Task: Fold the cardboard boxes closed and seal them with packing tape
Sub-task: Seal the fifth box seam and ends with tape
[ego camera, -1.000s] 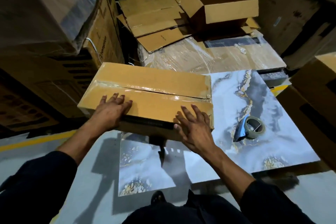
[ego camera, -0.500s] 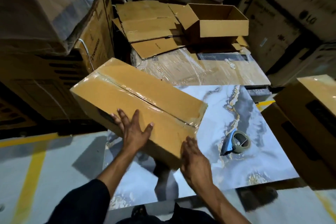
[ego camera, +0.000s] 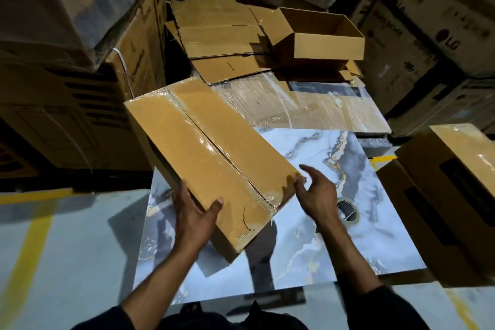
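Both hands meet the taped box (ego camera: pixel 211 158): left grip (ego camera: pixel 194 218) grasping its edge, right grip (ego camera: pixel 317 193) released.

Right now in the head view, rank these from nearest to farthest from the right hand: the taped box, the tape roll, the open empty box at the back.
1. Taped box: touching the right hand's fingertips, on its left.
2. Tape roll: just right of the wrist, on the marble board.
3. Open empty box: far back, on the flattened cardboard.
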{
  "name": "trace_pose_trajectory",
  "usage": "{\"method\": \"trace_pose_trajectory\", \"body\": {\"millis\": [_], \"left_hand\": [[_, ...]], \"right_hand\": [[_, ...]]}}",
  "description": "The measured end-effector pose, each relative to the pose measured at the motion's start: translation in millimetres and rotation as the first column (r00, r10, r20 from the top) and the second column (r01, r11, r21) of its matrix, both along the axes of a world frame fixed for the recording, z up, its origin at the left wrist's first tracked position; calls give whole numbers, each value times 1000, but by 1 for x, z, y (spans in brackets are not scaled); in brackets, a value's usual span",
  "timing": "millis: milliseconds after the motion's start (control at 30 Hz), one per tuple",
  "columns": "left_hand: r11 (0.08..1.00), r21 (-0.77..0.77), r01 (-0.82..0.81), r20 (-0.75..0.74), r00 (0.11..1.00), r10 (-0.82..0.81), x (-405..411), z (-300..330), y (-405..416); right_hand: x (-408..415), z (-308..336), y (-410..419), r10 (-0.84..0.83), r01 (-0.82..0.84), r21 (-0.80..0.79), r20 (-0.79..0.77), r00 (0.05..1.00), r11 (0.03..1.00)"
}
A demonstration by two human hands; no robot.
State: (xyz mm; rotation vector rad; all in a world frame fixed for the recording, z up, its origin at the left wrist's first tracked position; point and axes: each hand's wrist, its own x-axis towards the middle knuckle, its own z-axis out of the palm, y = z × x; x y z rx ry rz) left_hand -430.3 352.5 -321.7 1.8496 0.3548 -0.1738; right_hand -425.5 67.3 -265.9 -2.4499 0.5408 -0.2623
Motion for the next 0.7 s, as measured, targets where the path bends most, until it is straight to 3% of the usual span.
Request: {"method": "trace_pose_trajectory", "body": {"millis": [100,167,300,433,600,700], "left_hand": [[973,-225,-53,-91,995,33,-23,-7,-18],[959,-279,-41,-109,994,11,-23,-5,-24],[965,-245,-91,-124,990,62,-7,-2,-19],[979,-149,-139,-97,987,126,19,12,10],[988,-151,26,-58,998,-35,25,21,30],[995,-44,90,-18,996,-91,19,20,11]], "right_hand": [[26,-5,-15,43,-38,36,-161,986,999],[28,-10,-10,68,-61,38,-226,972,997],[11,-16,5,-3,5,8,-168,986,1000],[-34,-25,18,8,-4,18,-207,978,1000],[-95,-32,37,-9,5,-28,-144,990,1000],[-94,-42,40,36,-37,-14,-87,996,999]]}}
